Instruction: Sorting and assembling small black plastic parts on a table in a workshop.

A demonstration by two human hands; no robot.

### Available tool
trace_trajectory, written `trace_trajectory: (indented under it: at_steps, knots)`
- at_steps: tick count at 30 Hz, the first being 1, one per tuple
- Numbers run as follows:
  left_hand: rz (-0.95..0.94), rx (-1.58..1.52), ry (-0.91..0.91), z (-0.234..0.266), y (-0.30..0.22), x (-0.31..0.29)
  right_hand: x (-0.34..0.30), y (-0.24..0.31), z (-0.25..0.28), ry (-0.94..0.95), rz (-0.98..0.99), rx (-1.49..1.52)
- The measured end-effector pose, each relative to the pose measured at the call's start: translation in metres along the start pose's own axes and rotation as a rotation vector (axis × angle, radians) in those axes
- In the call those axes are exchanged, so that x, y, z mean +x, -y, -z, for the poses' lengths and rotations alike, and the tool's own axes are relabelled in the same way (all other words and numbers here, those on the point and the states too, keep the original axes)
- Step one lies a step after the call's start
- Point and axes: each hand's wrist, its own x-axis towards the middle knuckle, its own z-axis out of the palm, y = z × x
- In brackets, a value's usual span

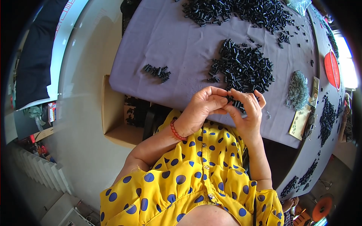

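Over the table's near edge my two hands meet, fingertips together. My left hand (203, 107), with a red bead bracelet (177, 130) on its wrist, is closed in a pinch; what sits between its thumb and finger is too small to make out. Several small black tubular plastic parts (238, 106) lie in the curled fingers of my right hand (249, 113). Just beyond the hands is a heap of the same black parts (245, 66). To its left lies a small group of black parts (157, 72).
A larger pile of black parts (241, 11) covers the far side of the grey-purple table cloth (162, 37). On the right are a tangle of clear greyish scraps (297, 90), a yellow card (300, 122) and a red basket (332, 69). An open cardboard box (113, 126) stands below the table's left edge.
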Motion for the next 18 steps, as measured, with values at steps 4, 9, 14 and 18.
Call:
trace_trajectory:
  at_steps: [4,9,14,18]
  knots:
    - [0.016,-0.045,0.019,-0.0022,-0.0032,0.0019,-0.0007,0.005,-0.0045,-0.021,0.106,-0.195]
    - [0.045,-0.022,0.041,-0.0002,-0.0031,0.0052,-0.0029,0.0024,-0.0062,-0.068,0.159,-0.213]
    - [0.031,0.014,0.048,-0.0003,-0.0039,0.0058,-0.0041,0.001,-0.0081,-0.046,0.104,-0.163]
    - [0.021,0.035,0.05,0.0022,-0.0059,0.0048,-0.0011,0.0024,-0.0079,-0.054,0.089,-0.155]
